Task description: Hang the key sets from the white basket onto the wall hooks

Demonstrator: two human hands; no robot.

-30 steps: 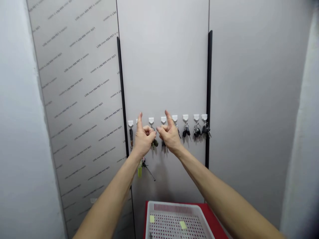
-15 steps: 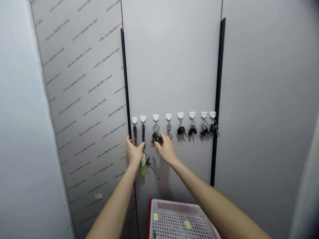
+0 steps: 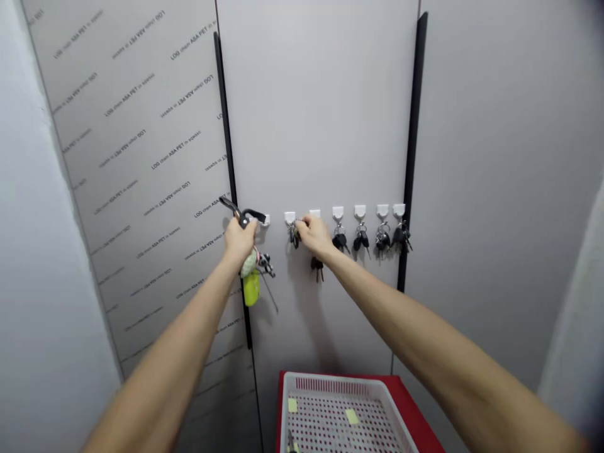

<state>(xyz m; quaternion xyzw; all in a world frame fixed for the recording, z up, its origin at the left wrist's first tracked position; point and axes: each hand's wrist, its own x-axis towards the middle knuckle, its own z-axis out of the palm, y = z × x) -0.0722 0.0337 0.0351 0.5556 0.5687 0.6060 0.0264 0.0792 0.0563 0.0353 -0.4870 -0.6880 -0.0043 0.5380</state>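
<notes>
Keys [image 3: 361, 240] on hooks [image 3: 360, 211] above basket [image 3: 333, 385]

Two hands [image 3: 240, 240] [image 3: 315, 236], two handles [image 3: 225, 126] [image 3: 412, 151], one basket [image 3: 330, 378]

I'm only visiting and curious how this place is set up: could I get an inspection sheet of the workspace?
Surface: grey upright panel with white hooks; red surface below.
Job's things: black straps, yellow-green tag, hanging keys.
Clutter: yellow papers and an unclear dark item in a white basket.
Hands: left hand closed on the black straps; right hand with fingers at a key bunch, grip unclear.
Cables: nothing seen.
Surroundings: black vertical strips; printed sheet at left.
</notes>
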